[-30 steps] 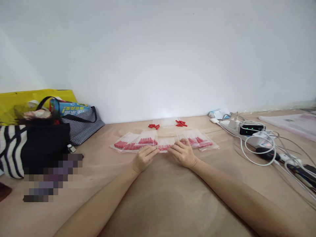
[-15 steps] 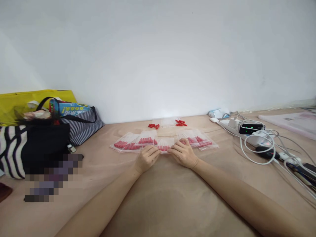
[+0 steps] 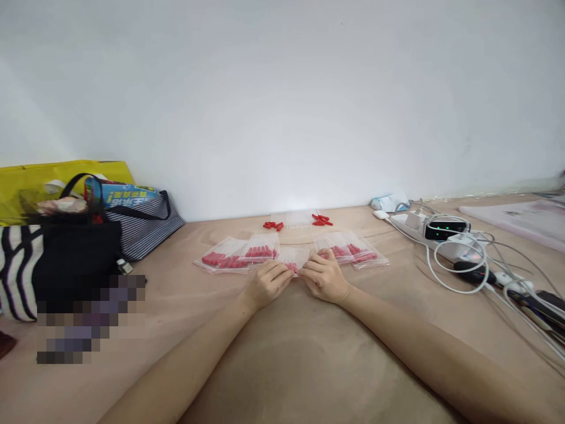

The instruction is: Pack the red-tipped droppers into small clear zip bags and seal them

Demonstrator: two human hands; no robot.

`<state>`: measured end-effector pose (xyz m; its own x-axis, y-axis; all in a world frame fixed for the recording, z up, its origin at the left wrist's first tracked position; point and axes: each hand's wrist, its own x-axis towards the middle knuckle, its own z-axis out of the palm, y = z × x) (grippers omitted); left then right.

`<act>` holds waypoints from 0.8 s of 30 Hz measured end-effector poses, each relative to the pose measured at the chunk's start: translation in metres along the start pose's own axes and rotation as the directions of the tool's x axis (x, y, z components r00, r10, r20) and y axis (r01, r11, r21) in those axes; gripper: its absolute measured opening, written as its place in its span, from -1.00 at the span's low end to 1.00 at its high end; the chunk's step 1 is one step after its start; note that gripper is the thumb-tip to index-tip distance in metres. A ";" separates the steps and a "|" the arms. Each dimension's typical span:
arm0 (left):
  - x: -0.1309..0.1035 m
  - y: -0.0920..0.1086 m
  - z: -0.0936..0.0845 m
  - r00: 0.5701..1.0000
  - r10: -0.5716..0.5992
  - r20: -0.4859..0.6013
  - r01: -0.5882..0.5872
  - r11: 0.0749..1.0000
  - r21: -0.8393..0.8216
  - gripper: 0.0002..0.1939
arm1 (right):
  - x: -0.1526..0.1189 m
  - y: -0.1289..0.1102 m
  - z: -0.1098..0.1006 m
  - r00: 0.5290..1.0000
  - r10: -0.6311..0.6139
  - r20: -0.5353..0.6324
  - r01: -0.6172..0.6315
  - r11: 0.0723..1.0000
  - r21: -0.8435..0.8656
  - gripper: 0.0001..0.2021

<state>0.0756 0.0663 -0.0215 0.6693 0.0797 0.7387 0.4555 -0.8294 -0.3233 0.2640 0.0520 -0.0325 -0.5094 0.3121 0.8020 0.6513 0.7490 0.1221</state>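
Observation:
Between my hands lies a small clear bag (image 3: 293, 255) with red pieces inside. My left hand (image 3: 267, 284) pinches its near left edge, and my right hand (image 3: 325, 277) pinches the near right edge, fingers bent. More clear bags with red pieces (image 3: 225, 255) overlap just left of it. Another group of such bags (image 3: 355, 249) lies beyond and to the right of my right hand. Farther back sit loose red pieces (image 3: 273, 225) on the left and more red pieces (image 3: 322, 219) on the right, with a clear bag (image 3: 298, 219) between them.
Striped and black bags (image 3: 145, 227) stand at the left beside a yellow bag (image 3: 66, 171). A power strip (image 3: 406, 227) with chargers and tangled white cables lies at the right. Behind the table (image 3: 282, 365) rises a white wall (image 3: 282, 118).
My fingers have closed in on the near edge of the middle bag, and its red pieces are now partly covered. The view has shifted slightly.

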 end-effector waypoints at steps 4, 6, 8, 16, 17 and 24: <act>0.000 0.000 0.001 1.000 0.024 0.007 -0.024 1.000 -0.001 -0.94 | 0.001 -0.003 0.000 0.999 -0.024 0.025 0.025 0.999 -0.034 -0.83; 0.000 0.000 0.001 0.999 0.038 0.015 -0.038 0.999 -0.001 -0.95 | 0.001 -0.004 0.000 0.998 -0.049 0.041 0.052 0.997 -0.053 -0.83; 0.001 0.000 0.000 0.998 0.055 0.029 -0.055 0.998 0.012 -0.96 | 0.000 -0.005 0.000 0.997 -0.068 0.047 0.071 0.995 -0.067 -0.84; 0.000 -0.001 -0.006 0.998 0.045 0.051 -0.049 0.996 0.080 -0.94 | -0.002 -0.001 -0.003 0.999 -0.042 0.012 0.043 0.997 -0.057 -0.82; -0.001 -0.002 -0.006 0.998 0.042 0.054 -0.047 0.995 0.092 -0.94 | -0.003 0.001 -0.004 0.999 -0.028 0.015 0.029 0.999 -0.043 -0.82; -0.003 -0.006 -0.005 0.996 0.022 0.085 -0.038 0.979 0.199 -0.89 | -0.006 0.006 -0.007 0.998 0.050 0.041 -0.050 0.999 0.011 -0.82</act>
<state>0.0679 0.0680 -0.0195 0.7264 0.1084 0.6786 0.5373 -0.7053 -0.4625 0.2748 0.0502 -0.0326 -0.4992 0.3726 0.7823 0.6697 0.7388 0.0755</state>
